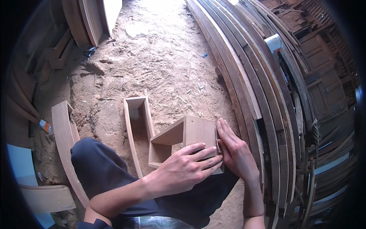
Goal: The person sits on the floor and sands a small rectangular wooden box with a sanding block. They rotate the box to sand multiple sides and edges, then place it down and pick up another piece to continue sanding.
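An open-ended box of light wood (200, 129) rests tilted across my lap, its end panel facing up. My left hand (188, 164) lies over the lower part of that panel, fingers stretched and slightly apart; its thumb is hidden. At the panel's right edge is my right hand (235, 150), its fingers pressed together and pointing away from me. A thin brownish edge shows between the right hand and the box, too small to name. Touching the box's left end, a second long wooden box frame (129, 129) stands on the ground.
Stacked long planks (248, 87) run along the right side. Sawdust (160, 72) covers the ground ahead. A curved-looking wooden piece (63, 126) stands left of my knee (95, 152). Wooden panels (85, 21) stand at the far left, and a small orange-and-white packet (45, 126) lies nearer.
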`<state>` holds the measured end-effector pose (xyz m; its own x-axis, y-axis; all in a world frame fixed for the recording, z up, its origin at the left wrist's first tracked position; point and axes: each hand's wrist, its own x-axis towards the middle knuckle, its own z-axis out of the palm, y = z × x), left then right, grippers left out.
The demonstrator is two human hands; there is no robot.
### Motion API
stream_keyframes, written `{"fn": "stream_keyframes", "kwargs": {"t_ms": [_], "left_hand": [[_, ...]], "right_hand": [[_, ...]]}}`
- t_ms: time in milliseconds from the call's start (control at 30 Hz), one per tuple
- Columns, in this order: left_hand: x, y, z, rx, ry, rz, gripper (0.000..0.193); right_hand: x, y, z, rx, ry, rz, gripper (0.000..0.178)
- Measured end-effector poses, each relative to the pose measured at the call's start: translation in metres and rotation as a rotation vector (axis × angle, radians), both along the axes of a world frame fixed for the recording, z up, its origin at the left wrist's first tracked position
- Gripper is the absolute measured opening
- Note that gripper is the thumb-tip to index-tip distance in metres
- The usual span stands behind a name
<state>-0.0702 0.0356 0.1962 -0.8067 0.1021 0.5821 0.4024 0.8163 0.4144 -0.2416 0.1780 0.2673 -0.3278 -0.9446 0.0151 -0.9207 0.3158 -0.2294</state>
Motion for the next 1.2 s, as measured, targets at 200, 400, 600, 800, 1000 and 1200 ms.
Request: {"fn": "stream_keyframes", "kwargs": {"t_ms": [200,400,600,800,1000,1200], "left_hand": [[-0.006,0.004,-0.003,0.045,-0.009,-0.025,0.034],[-0.001,0.009,-0.004,0.065,0.019,0.009,0.032],[0.004,0.012,-0.001,0.115,0.012,0.113,0.030],[0.000,0.030,-0.008,0.121,0.046,0.207,0.040],[-0.003,0.030,-0.007,0.088,0.057,0.234,0.029],[-0.008,0.026,-0.010,0.108,0.083,0.193,0.025]], "right_hand": [[-0.012,-0.016,-0.010,0.003,0.049,-0.049,0.052],[-0.008,-0.012,-0.011,-0.083,-0.040,-0.044,0.049],[0.003,-0.009,-0.003,0.039,0.002,-0.017,0.056],[-0.002,-0.024,0.002,0.005,-0.059,0.083,0.058],[0.001,-0.009,0.006,0.087,-0.032,0.081,0.056],[-0.017,-0.029,0.003,0.062,0.015,0.114,0.056]]}}
